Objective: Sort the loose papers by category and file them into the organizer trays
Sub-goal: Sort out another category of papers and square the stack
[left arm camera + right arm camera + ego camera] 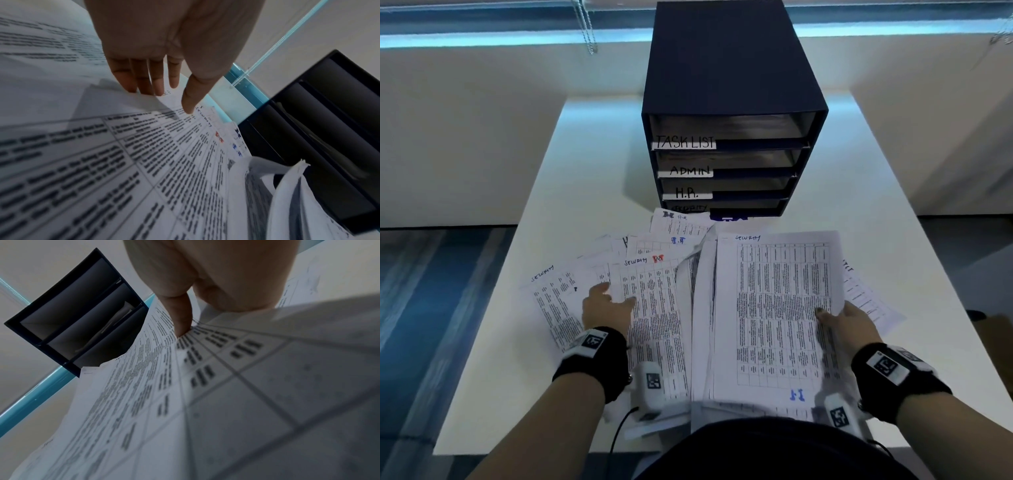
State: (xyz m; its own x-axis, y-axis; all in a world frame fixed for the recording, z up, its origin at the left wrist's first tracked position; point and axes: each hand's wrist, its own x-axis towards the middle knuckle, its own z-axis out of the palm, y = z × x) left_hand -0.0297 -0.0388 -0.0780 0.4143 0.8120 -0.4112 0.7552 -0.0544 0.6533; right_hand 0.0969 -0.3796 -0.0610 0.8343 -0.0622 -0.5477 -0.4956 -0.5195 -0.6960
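Observation:
Loose printed sheets lie fanned across the white table [571, 192] in front of the dark organizer [732, 85], whose trays are labelled TASK LIST, ADMIN, H.R. and SECURITY. My left hand [616, 294] rests on a sheet marked SECURITY with a red mark [654, 308]. Its straight fingers [144, 84] touch the paper's edge. My right hand [835, 315] pinches a lifted sheaf headed SECURITY [777, 308] at its right edge. The thumb [183, 321] presses on top and the fingers are hidden beneath. H.R. sheets [678, 226] lie just before the bottom tray.
More sheets [866, 294] stick out to the right of the held sheaf. The organizer [329, 129] stands at the table's far middle, with paper visible inside one tray [115, 322]. Floor drops away on both sides of the table. A brown object [993, 329] sits at the right edge.

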